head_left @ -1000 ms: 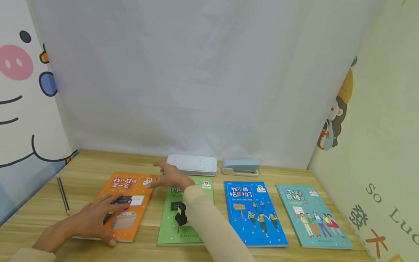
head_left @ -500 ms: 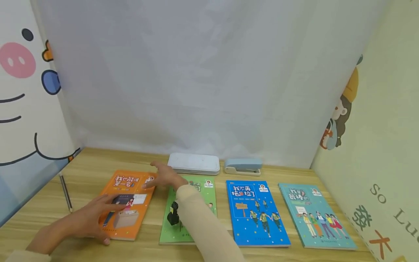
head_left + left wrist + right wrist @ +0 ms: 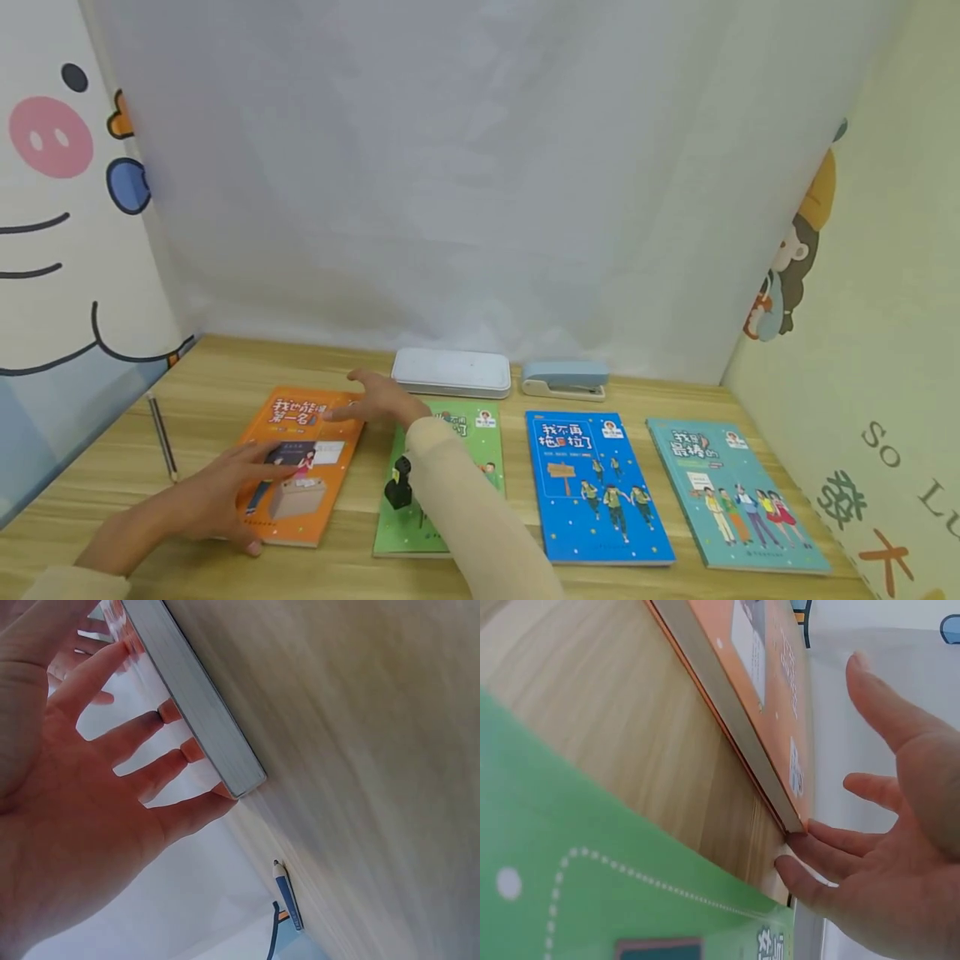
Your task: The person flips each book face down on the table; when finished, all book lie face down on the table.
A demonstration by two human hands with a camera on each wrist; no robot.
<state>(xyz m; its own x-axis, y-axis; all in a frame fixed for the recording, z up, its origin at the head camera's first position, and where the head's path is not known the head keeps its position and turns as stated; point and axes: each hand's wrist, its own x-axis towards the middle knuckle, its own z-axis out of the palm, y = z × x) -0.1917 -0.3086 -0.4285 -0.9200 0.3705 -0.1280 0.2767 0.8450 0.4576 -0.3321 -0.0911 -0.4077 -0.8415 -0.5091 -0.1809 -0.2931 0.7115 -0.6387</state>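
Touching the orange book (image 3: pixel 321 475) are the left hand (image 3: pixel 204 500) and right hand (image 3: pixel 386 402).

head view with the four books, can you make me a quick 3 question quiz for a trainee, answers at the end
1. Multiple choice. Which book are the left hand and the right hand both at?
a) the teal book
b) the orange book
c) the green book

2. Fill the gap. In the head view, the stapler sits directly behind the ____.

3. True or false. In the head view, the pencil lies to the left of the orange book.

Key: 1 b; 2 blue book; 3 true.
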